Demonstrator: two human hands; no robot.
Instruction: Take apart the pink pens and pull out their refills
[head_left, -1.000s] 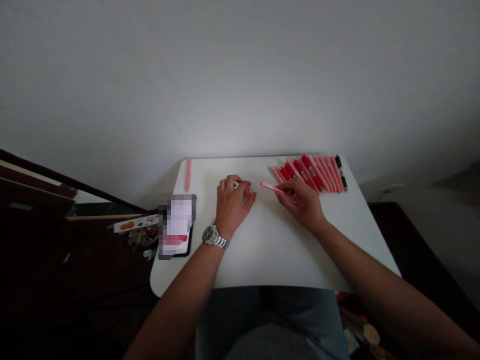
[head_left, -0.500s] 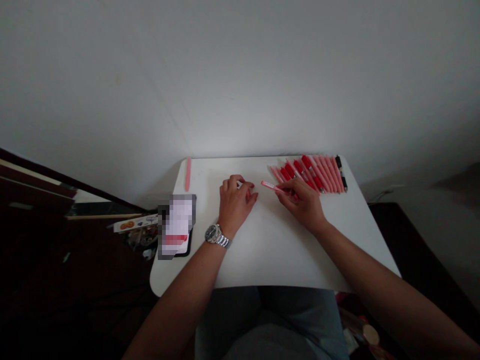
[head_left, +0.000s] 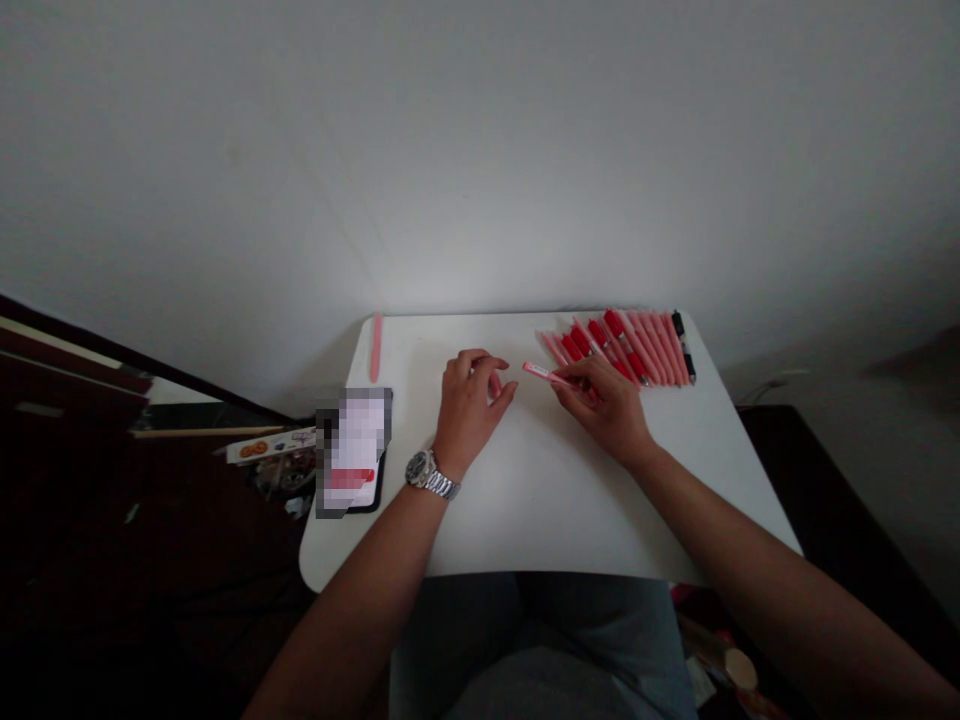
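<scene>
Between the fingers of my right hand [head_left: 606,408] is a pink pen [head_left: 541,374], its labelled end pointing left. My left hand [head_left: 472,408] hovers over the table a short way left of that end, thumb and fingers apart and curved, with nothing visible in them. A steel watch [head_left: 430,473] is on the left wrist. Just beyond my right hand lies a row of several pink pens [head_left: 660,345], with red pens [head_left: 628,348] among them. A black pen [head_left: 683,346] lies at the row's right end. The right hand hides some of the pens' lower ends.
The white table [head_left: 517,510] stands against a grey wall [head_left: 480,180]. A single pink pen [head_left: 376,348] lies near its back left corner. A phone [head_left: 358,450] with a blurred screen lies at the left edge. Dark furniture [head_left: 825,500] stands to the right.
The thumb and fingers of my left hand have spread apart, and the wrist has shifted slightly left. My right hand and the pen in it have stayed in place.
</scene>
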